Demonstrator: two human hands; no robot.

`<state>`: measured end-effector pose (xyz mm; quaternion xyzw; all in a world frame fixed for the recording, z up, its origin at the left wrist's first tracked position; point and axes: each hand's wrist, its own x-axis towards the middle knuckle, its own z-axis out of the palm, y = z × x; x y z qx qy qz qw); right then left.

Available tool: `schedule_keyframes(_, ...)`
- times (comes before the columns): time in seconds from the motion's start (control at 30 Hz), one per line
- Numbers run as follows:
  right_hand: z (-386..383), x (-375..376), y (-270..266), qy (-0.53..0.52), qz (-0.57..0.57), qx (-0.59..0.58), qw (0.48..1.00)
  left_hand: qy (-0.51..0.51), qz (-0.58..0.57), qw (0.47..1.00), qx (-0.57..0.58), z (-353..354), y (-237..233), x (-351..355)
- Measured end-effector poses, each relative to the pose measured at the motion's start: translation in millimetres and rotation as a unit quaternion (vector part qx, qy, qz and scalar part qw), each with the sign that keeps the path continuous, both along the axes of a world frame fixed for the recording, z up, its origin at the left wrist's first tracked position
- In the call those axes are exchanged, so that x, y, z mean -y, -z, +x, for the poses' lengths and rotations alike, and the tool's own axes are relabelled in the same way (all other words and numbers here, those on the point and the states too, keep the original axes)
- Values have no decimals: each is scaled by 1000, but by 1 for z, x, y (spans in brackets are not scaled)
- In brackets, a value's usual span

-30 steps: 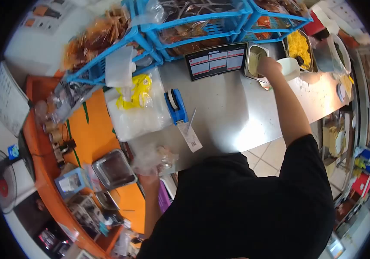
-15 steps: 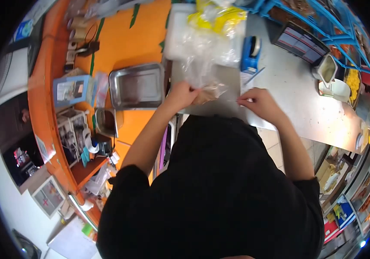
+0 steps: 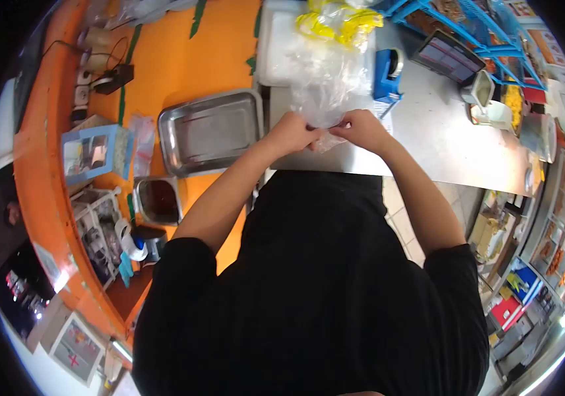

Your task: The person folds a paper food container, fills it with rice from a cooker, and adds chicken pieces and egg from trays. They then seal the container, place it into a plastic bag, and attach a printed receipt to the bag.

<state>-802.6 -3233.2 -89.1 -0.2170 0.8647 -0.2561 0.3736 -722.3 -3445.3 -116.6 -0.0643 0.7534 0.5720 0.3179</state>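
Observation:
A crumpled clear plastic bag [image 3: 325,89] lies over the near edge of a white box or block [image 3: 279,49] and hangs toward me above the metal counter. My left hand [image 3: 293,134] is closed in a pinch on the bag's near end from the left. From the other side my right hand [image 3: 365,131] pinches the same end, its fingertips close to those of the left. A small loose piece of the film shows below the fingers. Yellow plastic [image 3: 338,26] lies bunched at the bag's far end.
To the left, a rectangular steel tray [image 3: 213,170] sits on the orange surface [image 3: 183,63], near a smaller steel container [image 3: 157,201]. A blue tape dispenser [image 3: 384,72] stands right of the bag. Farther right are a tablet screen [image 3: 447,59] and a blue rack [image 3: 487,49].
My right hand has moved left from away over the counter to the bag beside my left hand. Both hands now pinch the film. The camera view has shifted slightly.

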Motion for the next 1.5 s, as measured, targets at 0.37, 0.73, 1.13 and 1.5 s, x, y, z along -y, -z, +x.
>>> schedule_keyframes(0.37, -7, -16, 17, 255, -12, -134, 958, 7, -72, 949, -306, 10, 13, 1)
schedule_keyframes(0.73, 37, 15, -15, 182, -146, 377, 896, 41, -166, 881, -441, 20, 35, -1)
schedule_keyframes(1.13, 55, 42, 26, 363, -96, -15, 927, -84, -138, 876, -455, 34, 33, -22)
schedule_keyframes(1.5, 50, 39, 27, 274, -42, -110, 955, -264, 33, 955, -132, 26, 25, -17)
